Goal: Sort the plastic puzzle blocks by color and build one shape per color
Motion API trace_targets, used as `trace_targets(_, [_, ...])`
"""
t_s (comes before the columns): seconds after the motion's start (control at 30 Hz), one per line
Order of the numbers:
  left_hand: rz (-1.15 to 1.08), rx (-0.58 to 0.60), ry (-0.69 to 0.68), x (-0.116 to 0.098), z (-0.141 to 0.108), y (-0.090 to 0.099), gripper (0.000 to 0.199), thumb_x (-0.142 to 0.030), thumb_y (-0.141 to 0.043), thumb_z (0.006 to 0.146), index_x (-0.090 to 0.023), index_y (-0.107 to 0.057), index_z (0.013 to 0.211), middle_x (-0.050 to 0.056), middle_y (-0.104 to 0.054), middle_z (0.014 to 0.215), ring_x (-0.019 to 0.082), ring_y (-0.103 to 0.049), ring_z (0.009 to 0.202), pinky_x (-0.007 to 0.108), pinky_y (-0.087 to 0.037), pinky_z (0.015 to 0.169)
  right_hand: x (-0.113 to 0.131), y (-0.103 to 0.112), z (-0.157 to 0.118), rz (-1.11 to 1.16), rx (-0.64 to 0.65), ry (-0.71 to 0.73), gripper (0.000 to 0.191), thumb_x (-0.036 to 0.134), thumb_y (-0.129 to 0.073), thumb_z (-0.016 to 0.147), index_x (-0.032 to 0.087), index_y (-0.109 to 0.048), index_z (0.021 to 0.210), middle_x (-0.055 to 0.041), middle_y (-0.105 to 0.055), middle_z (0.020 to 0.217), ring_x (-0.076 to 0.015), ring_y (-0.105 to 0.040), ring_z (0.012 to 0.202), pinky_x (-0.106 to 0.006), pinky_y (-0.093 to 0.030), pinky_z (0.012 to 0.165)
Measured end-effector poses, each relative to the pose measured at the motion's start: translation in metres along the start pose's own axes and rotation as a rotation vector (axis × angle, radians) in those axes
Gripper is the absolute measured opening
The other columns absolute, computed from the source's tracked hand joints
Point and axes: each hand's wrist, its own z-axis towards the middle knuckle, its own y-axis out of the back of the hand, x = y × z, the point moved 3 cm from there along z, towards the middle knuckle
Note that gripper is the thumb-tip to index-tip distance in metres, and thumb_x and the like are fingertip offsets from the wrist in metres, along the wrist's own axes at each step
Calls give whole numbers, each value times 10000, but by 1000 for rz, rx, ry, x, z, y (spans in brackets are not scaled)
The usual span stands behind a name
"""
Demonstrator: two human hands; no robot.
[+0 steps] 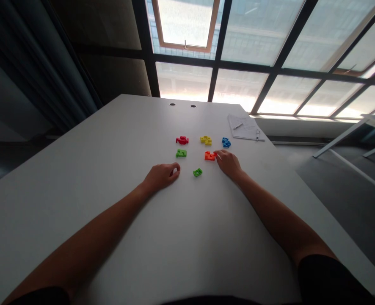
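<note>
Several small plastic puzzle pieces lie in two loose rows on a white table (89, 169). In the far row are a red piece (182, 140), a yellow piece (205, 140) and a blue piece (226, 142). Closer in are a green piece (181, 153), an orange piece (210, 156) and a small green square frame (197, 172). The fingertips of my right hand (228, 164) touch the orange piece's right end. My left hand (162, 177) rests curled on the table, nearest the green frame, with nothing visible in it.
Beyond the pieces, sheets of paper (243, 127) lie near the far right table edge, with a pen and a metal tool on them. Two round grommets (172, 104) are set near the far edge. Large paned windows (238, 51) stand behind, and pale metal legs (343, 137) show at right.
</note>
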Motion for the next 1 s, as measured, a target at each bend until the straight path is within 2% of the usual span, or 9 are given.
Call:
trace_targets(0.23, [6, -4, -1, -1, -1, 0, 281, -456, -508, 980, -283, -711, 1066, 0, -743, 800, 193, -662, 700, 285, -410, 649, -1, -1, 5, 2, -26, -29, 383, 287, -446, 1101, 212, -674, 1400, -142, -690, 1365, -266, -700, 1148, -338, -517, 980])
trace_targets(0.47, [13, -6, 0, -3, 0, 2, 294, -456, -489, 982, -275, -708, 1056, 4, -741, 788, 191, -661, 692, 287, -414, 644, 1, 0, 5, 2, -13, -60, 404, 260, -422, 1096, 241, -691, 1397, -129, -698, 1337, -258, -705, 1115, -325, -525, 953])
trace_targets(0.63, [20, 3, 2, -1, 1, 1, 310, -473, -476, 988, -275, -703, 1063, 11, -751, 804, 192, -661, 696, 284, -395, 638, 2, 2, 5, -7, -3, -47, 462, 184, -430, 1059, 259, -670, 1447, -121, -698, 1372, -266, -696, 1137, -338, -539, 954])
trace_targets(1.0, [7, -12, -4, -2, 0, 1, 286, -466, -486, 987, -283, -698, 1044, 1, -730, 782, 197, -644, 677, 289, -377, 632, 1, 0, 4, 20, -17, 4, 497, 147, -399, 1050, 267, -669, 1450, -89, -690, 1419, -263, -688, 1191, -352, -543, 986])
